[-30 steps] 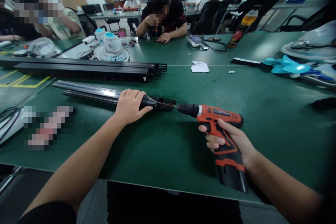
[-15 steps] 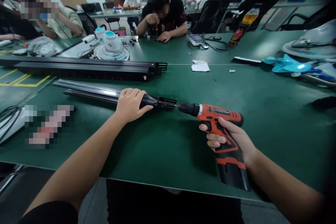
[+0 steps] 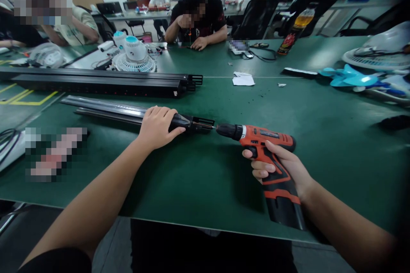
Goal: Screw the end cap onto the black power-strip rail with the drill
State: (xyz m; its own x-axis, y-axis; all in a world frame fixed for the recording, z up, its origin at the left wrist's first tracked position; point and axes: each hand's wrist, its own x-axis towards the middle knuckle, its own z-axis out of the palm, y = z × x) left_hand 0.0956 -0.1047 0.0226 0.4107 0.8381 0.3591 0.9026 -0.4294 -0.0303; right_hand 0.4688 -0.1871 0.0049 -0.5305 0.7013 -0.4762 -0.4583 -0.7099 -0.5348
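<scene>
The left hand [image 3: 158, 128] wraps the glossy black bar [image 3: 128, 113]. The right hand's fingers close round the red-and-black drill [image 3: 265, 140], open green tabletop [image 3: 205, 183] nearer the edge.

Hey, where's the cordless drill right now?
In the head view, the drill is right of center, gripped in the right hand, its tip at the slotted end of the black bar.

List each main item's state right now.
Left hand: closed over shiny profile
Right hand: wrapped around red drill
Red drill: pointed at profile's slotted end; running or not, cannot tell
Shiny profile: lying on table
Black rails: side by side
Bottle: partly filled
White paper: creased
</scene>
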